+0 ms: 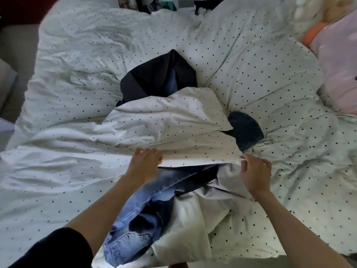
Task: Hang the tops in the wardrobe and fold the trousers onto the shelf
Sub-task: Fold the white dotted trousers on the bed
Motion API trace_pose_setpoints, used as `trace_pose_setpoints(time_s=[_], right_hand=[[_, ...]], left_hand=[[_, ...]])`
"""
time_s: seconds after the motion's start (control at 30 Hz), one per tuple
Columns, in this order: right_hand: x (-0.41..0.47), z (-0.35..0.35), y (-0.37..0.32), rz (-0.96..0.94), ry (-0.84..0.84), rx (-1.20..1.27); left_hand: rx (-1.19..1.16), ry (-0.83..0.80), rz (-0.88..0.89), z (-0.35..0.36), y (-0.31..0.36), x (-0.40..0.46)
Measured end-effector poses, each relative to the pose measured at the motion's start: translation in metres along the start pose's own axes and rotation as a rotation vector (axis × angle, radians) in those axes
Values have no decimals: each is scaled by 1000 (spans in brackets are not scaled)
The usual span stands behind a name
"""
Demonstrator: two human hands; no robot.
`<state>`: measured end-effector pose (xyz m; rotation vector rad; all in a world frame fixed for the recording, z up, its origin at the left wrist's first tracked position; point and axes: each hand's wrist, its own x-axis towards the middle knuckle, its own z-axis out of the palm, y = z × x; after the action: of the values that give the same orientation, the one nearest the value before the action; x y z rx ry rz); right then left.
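A white dotted garment [173,120] lies spread across a pile of clothes on the bed. My left hand [144,164] and my right hand [256,171] each pinch its near hem and hold it lifted. Under the hem lie light blue jeans [139,211] and a plain white garment [195,225]. A dark navy top [154,80] sticks out beyond the dotted garment. A dark blue denim piece [246,130] shows at its right edge.
The bed is covered by a rumpled white duvet with black dots [77,74]. A pale pink pillow [340,74] and an orange item [314,31] lie at the right. Dark clutter [154,4] stands beyond the bed's far edge.
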<state>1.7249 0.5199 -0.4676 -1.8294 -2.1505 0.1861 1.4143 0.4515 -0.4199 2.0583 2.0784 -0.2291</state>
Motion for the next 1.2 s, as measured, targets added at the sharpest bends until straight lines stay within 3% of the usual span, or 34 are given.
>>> trace_pose_setpoints(time_s=[0.13,0.43,0.7,0.77,0.9,1.03,1.2], right_hand=[[42,-36,-1,-40,86,-30],[91,-97,-20,31,278,-63],[195,-76,-60,60,-80,-368],[232,-52,-73,101,-82,-294],[271,-5,-104,234,15,170],[206,69,-136,-13,-168,163],[149,118,-158,-332,-442,36]], left_hand=[[-289,108,-35,-30,1,1],[-477,293,-48,-88,-15,10],[-423,333,-289,-91,-44,86],[-360,428,-343,-87,-57,115],[-278,527,-391,-68,-68,145],[-230,587,-354,-24,-68,112],[-326,457,-395,6,-113,63]])
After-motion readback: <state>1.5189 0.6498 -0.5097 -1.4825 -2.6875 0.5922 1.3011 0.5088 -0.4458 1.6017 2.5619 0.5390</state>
